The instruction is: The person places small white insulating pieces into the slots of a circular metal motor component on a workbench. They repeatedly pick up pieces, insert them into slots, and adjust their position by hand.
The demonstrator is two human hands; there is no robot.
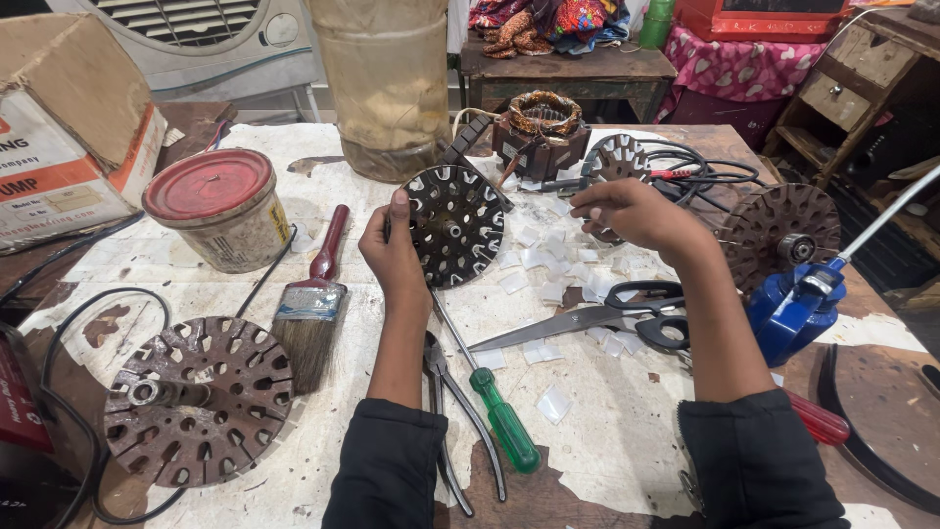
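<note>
My left hand (394, 253) grips the left edge of a round dark perforated metal cover plate (456, 225) and holds it upright on the worktable (607, 441). My right hand (632, 214) hovers to the right of it with fingers pinched together, above scattered small white paper slips (537, 259); whether it holds one I cannot tell. Behind the plate sits a motor stator with copper windings (541, 125). A green-handled screwdriver (501, 419) and pliers (443, 392) lie under my left forearm. Black scissors (627, 315) lie under my right forearm.
A rusty rotor plate with shaft (199, 400) lies at front left, a paintbrush (313, 312) and red-lidded tin (219, 208) beyond it. A cardboard box (69, 137) stands far left. At right are a blue vise (798, 306), another rusty plate (774, 230) and black cables (705, 167).
</note>
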